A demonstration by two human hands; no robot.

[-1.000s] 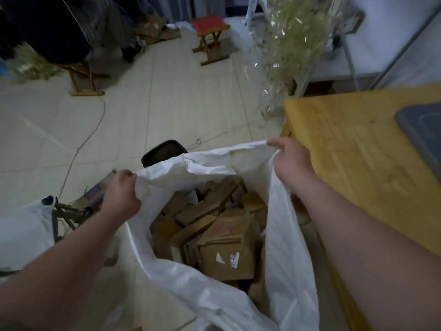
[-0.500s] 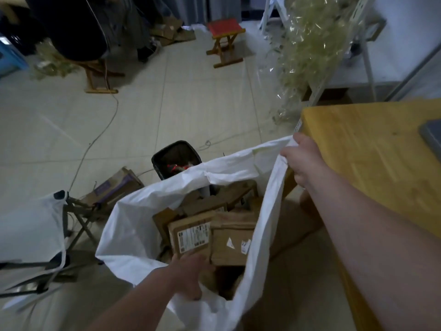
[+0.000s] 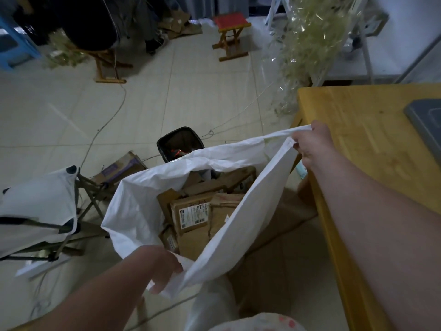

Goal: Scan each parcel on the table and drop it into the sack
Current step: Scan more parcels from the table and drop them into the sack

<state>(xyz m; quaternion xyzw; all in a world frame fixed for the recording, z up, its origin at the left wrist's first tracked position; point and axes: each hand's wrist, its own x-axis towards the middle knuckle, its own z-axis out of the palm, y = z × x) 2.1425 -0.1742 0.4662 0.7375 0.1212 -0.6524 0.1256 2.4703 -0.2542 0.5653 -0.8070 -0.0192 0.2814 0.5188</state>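
i see my left hand (image 3: 164, 268) curled on the near rim of the white sack (image 3: 143, 211), at six o'clock of its mouth, fingers pinching a fold of the fabric. my right hand (image 3: 312, 144) grips the far corner of the rim at two o'clock, fingers closed on the cloth, and the rim is stretched taut between the two hands. the sack stands open on the floor just beside the wooden table (image 3: 358, 139), at its nine o'clock side. brown cardboard parcels (image 3: 193, 215) lie piled loosely inside, one with a white label facing up. a black bin (image 3: 180, 139) sits just behind the sack at twelve o'clock. a grey tray (image 3: 427, 120) lies on the table at three o'clock.
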